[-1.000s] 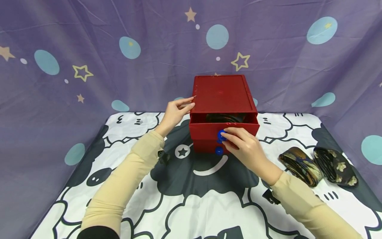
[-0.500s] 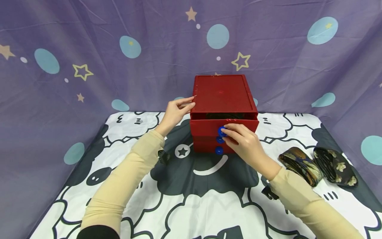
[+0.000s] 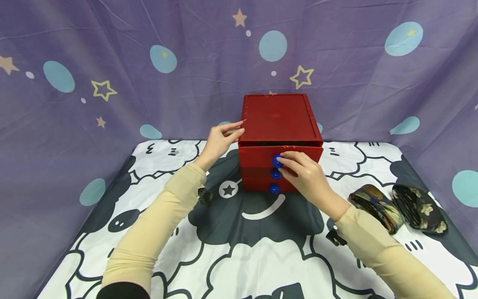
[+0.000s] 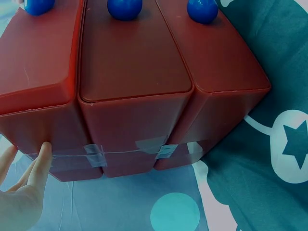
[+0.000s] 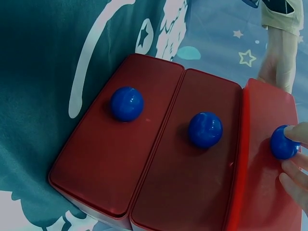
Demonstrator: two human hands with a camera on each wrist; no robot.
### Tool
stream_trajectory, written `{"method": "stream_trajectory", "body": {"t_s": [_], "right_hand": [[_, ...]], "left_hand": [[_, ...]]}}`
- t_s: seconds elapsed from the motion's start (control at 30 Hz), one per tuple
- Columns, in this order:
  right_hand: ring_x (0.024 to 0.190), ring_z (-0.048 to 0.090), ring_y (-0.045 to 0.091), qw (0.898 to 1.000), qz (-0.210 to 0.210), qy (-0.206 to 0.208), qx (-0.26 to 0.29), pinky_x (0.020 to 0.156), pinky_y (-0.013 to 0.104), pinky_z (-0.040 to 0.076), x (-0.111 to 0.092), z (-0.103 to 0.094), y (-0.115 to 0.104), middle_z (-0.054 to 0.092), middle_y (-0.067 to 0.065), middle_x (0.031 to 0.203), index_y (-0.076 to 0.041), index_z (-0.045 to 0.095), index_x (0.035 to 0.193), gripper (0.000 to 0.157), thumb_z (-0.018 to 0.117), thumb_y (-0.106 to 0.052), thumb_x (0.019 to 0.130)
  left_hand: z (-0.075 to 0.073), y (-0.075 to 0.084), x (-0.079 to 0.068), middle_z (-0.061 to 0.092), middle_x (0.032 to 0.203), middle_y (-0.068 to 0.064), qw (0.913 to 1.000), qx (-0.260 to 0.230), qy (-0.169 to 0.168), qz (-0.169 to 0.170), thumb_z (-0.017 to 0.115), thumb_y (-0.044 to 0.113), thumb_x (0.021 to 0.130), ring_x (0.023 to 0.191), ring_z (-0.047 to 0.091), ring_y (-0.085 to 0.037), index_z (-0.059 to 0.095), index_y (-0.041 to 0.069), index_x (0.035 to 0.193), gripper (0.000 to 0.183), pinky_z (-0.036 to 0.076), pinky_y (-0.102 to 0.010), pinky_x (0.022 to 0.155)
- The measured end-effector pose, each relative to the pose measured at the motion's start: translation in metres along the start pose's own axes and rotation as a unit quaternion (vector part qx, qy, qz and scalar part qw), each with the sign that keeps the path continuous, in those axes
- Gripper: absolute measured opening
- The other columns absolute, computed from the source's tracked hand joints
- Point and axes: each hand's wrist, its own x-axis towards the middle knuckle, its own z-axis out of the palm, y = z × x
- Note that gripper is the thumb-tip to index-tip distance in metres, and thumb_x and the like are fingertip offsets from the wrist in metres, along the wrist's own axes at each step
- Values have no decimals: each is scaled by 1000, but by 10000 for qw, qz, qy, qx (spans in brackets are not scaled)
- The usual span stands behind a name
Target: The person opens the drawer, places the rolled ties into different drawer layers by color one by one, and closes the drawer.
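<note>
A red three-drawer cabinet [image 3: 277, 118] stands at the back of the cloth-covered table, one blue round knob on each drawer. Its top drawer [image 3: 255, 158] sticks out slightly, with a narrow dark gap above its front. My right hand [image 3: 309, 178] pinches the top drawer's knob [image 5: 284, 143] between thumb and fingers. The middle knob [image 5: 205, 130] and bottom knob [image 5: 127, 104] are untouched. At the cabinet's left side, my left hand [image 3: 219, 142] rests its extended fingertips [image 4: 44, 149] against the wall near the top edge. The drawer's contents are hidden now.
Two folded patterned cloth bundles, one multicoloured [image 3: 375, 207] and one black with pale flowers [image 3: 422, 209], lie to the right of the cabinet beyond the right forearm. A purple starry curtain [image 3: 209, 62] hangs behind the table.
My right hand has pushed the top drawer inward by its knob, narrowing the gap and covering the dark contents seen earlier. The left hand has stayed against the cabinet's side.
</note>
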Motion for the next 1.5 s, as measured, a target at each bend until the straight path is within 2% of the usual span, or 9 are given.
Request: {"method": "stream_trajectory", "body": {"t_s": [0.63,1.17,1.5], "right_hand": [[88,58,25,9996,255,-73,13,74,40,52,1,3,6,61,15,95,2,67,94,39,79,8,57],[86,58,26,9997,239,60,-9,73,39,53,3,6,10,61,15,94,2,68,94,39,79,7,57],[88,59,25,9995,284,103,-21,75,40,52,2,7,12,62,14,95,0,68,94,38,79,6,58]], "left_hand": [[0,-1,-1,59,110,-17,10000,26,3,50,61,10,84,95,60,-23,57,2,118,35,51,-25,78],[1,0,0,59,109,-18,10000,49,30,54,61,9,84,91,62,-18,58,1,117,34,51,-24,78],[0,0,0,60,109,-18,10000,22,23,65,61,9,84,93,61,-20,58,1,117,34,51,-24,77]]}}
